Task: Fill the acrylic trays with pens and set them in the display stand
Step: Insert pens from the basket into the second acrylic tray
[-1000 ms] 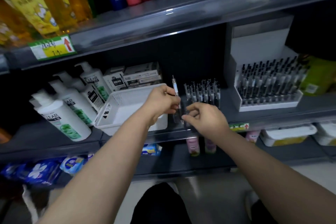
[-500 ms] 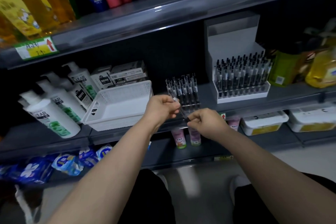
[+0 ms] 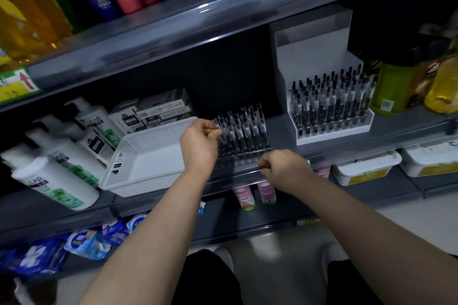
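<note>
Gone from above the left hand [image 3: 199,142] is the pen that stood upright a second ago; that hand now sits at the far left side of the tray [image 3: 247,153], and the right hand [image 3: 285,168] has dropped to the tray's near right corner

Largest first: the shelf [image 3: 277,131] carries everything. On its right stands the white display stand [image 3: 312,52], its lower step already packed with upright pens. To the left lies a white basket [image 3: 148,166], tipped toward the viewer, with pump bottles [image 3: 54,178] further left. Between basket and stand sits the clear tray, well apart from the stand, with rows of pens [image 3: 244,129] standing in it

The left hand is clenched in a pinch, thumb on forefinger, on what looks like a pen [image 3: 217,124] at the tray's left rows; blur keeps me from being sure. The right hand has its fingers curled, seemingly gripping the tray's near edge to steady it

Judging by this, the filling step is in hand: one more pen going into a slot. The near rows look sparse, though the clear plastic makes that hard to read. Next the pen needs lining up over an open hole and pressing straight down while the other hand keeps the tray from sliding; only once full should the tray go right into the stand
</note>
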